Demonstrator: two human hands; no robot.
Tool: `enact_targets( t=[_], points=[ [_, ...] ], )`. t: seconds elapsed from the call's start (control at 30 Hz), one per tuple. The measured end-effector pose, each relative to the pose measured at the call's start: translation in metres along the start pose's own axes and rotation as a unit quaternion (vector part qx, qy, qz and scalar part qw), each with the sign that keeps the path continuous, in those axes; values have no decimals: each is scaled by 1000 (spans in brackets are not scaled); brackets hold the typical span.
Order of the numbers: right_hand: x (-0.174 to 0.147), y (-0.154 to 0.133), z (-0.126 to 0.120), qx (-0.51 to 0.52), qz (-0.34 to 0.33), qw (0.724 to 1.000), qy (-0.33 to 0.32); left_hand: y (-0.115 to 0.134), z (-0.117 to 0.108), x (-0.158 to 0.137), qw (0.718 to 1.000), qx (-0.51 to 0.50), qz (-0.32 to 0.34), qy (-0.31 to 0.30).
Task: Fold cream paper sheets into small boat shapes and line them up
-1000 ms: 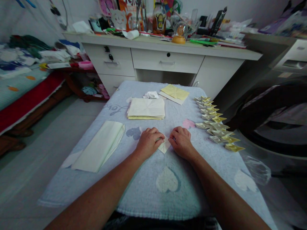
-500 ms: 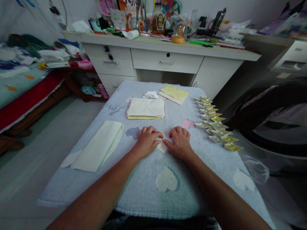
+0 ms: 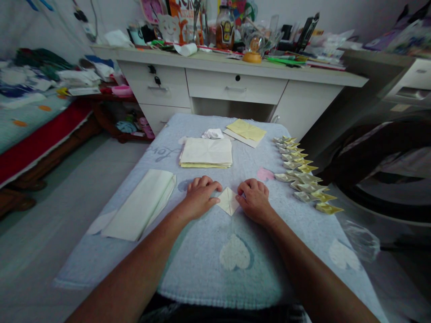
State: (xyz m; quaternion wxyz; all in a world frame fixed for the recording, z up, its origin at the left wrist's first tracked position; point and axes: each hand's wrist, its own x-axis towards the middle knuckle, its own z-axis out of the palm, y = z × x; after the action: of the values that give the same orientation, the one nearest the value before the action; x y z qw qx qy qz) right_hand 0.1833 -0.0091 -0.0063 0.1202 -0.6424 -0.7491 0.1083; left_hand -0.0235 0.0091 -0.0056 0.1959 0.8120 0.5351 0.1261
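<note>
A small cream square of folded paper (image 3: pixel 228 201) lies on the cloth like a diamond, creases crossing its middle. My left hand (image 3: pixel 200 195) is at its left corner, thumb and forefinger spread apart, the thumb tip beside or just touching the edge. At the opposite corner, my right hand (image 3: pixel 255 199) has its fingers curled and closed on the paper's edge, hiding that tip. Beyond the hands sits a stack of creased white and yellow sheets (image 3: pixel 206 151). Folded paper boats (image 3: pixel 305 177), white and yellow, stand in rows to the right.
A blue patterned cloth (image 3: pixel 202 269) covers the table. On its left lies a long folded pale sheet (image 3: pixel 139 206). Yellow and white papers (image 3: pixel 245 131) and a crumpled white piece (image 3: pixel 213 133) are at the back. A cluttered white desk (image 3: pixel 235 83) stands behind.
My left hand has drawn back to the left, its thumb and forefinger parting from the paper. My right thumb has moved off the middle to the right corner, uncovering the diamond.
</note>
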Motion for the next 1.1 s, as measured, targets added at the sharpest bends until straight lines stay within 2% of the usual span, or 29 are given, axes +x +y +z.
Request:
enact_targets(
  t=[0.37,0.7,0.8,0.93,1.03,1.1],
  points=[
    [1,7,-2,21,-12,999,-22,-1,-3,-1,1000,-7,14,-18],
    [-2,3,3,27,-57,998,23,-4,-1,1,999,-21,29,-2],
    [-1,3,5,48,-62,996,31,1,-1,2,996,-71,40,25],
    [-1,0,3,97,-84,991,40,11,0,4,980,-186,59,47],
    [-3,-3,-1,158,-112,979,55,14,1,4,963,-264,28,50],
    [-3,-3,-2,233,-110,964,70,14,1,4,938,-339,3,67]
  ],
)
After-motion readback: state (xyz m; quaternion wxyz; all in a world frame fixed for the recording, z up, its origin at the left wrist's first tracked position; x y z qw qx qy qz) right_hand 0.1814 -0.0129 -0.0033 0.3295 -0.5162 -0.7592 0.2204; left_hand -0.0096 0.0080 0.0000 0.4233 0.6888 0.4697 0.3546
